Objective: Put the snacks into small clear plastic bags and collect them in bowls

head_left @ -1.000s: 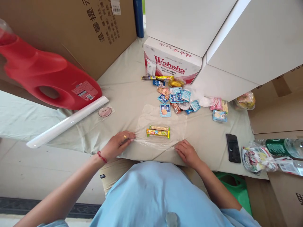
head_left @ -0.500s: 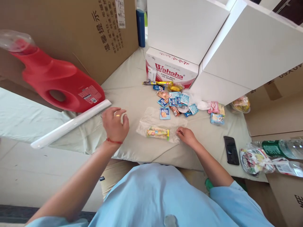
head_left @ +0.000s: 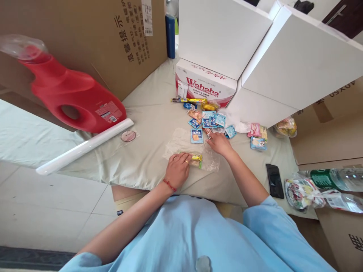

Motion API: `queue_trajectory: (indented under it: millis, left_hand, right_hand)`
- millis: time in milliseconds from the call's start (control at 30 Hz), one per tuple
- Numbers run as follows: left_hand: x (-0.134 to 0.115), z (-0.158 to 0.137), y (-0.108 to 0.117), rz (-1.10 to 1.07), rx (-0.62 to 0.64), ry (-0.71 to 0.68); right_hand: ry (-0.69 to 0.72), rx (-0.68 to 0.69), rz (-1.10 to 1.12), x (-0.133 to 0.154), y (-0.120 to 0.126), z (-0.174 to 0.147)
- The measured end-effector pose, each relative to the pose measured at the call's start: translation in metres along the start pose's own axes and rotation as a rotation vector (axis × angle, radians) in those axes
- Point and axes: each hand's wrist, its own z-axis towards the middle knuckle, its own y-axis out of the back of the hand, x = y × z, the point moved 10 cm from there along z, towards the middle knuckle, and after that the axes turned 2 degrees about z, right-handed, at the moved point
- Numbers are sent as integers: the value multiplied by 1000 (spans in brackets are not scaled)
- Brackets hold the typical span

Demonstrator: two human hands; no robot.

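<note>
Left hand (head_left: pixel 178 169) has swung in over the yellow snack bars (head_left: pixel 196 157) on the clear plastic (head_left: pixel 212 161), right hand (head_left: pixel 219 143) up to the brown packet (head_left: pixel 208 131), can't tell either grip; best press lightly, pinch one edge.

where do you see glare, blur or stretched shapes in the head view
Head view: glare streaks along the glossy white cylindrical roll and glints on the clear plastic green-labelled bottle; head view: the red plastic jug near the left edge looks stretched, probably by a wide lens; head view: left hand and right hand look fairly sharp
</note>
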Motion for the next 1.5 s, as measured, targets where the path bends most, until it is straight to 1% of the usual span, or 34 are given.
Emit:
queue_trajectory:
  millis: [100,167,233,300,367,433,533,600,667,733,767,833,867,933,1000,1033,1100,1133,1167,1267,1300,1333,1400,1500]
  left_hand:
    - [0,3,-5,-28,27,-35]
    - [-1,5,-11,-55,51,-65]
    - [0,5,-15,-79,49,-85]
    - [5,6,-13,-72,-14,-62]
    - [11,6,-6,-31,-111,-10]
    - [13,6,0,19,-170,20]
    - [9,8,2,73,-177,1]
    - [6,11,4,84,-181,-12]
    - [9,12,7,71,-215,25]
    - [21,11,12,30,-284,142]
    - [31,8,14,-4,-324,220]
    - [54,2,13,-107,-388,360]
    - [66,-2,11,-183,-406,404]
    - [91,-7,4,-378,-426,457]
    - [119,-15,1,-565,-476,537]
    - [133,-21,3,-620,-518,602]
    - [153,-30,10,-613,-584,735]
    - [157,-31,14,-565,-576,775]
    - [156,-28,16,-502,-529,790]
    - [140,-14,9,-313,-256,758]
    - [134,-12,6,-264,-181,739]
    - [129,-10,4,-229,-133,719]
    - [121,-9,3,-210,-103,665]
    - [111,-7,3,-262,-94,597]
  right_hand:
    - [-16,19,-20,16,-18,23]
    - [-28,71,24,22,-32,32]
    - [-29,129,83,23,-42,37]
    - [5,153,123,24,-43,39]
    - [53,139,142,24,-37,42]
    - [139,85,201,26,-25,44]
    - [350,40,388,42,-5,37]
    - [494,56,501,58,5,23]
    - [623,66,529,78,12,-1]
    - [711,74,454,96,9,-30]
    - [724,84,382,103,3,-43]
    - [709,113,212,112,-17,-65]
    - [694,125,133,114,-28,-73]
    - [684,138,6,119,-47,-85]
    - [690,129,-78,123,-59,-91]
    - [691,122,-112,126,-63,-92]
    - [686,112,-171,131,-66,-92]
    - [686,107,-197,134,-66,-92]
    - [691,104,-218,136,-65,-93]
    - [715,98,-239,142,-63,-93]
    - [718,99,-232,142,-63,-93]
    - [716,101,-219,141,-62,-93]
    - [706,103,-180,137,-62,-94]
    - [670,83,-52,128,-53,-95]
